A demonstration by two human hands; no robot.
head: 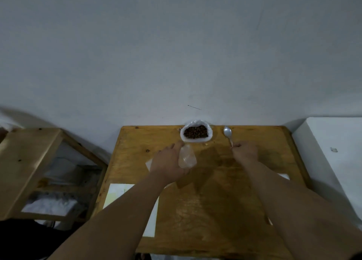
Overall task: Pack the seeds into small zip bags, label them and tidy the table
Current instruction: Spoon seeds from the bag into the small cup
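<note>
Your left hand (168,161) grips the bag (187,158), your right hand (245,152) pinches the spoon (227,132), seeds (195,132) just ahead between them.

Grey wall (176,44) behind; wooden shelf (29,161) left, dim light.

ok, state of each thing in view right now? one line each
seed bag: open, rim rolled down, brown seeds inside, at the table's far edge
small zip bag: held in the left hand, looks empty; mouth open or sealed, cannot tell
spoon: bowl empty, handle end gripped
left hand: holds the small zip bag
right hand: grips the spoon
paper sheet: flat, partly under the left forearm
</note>
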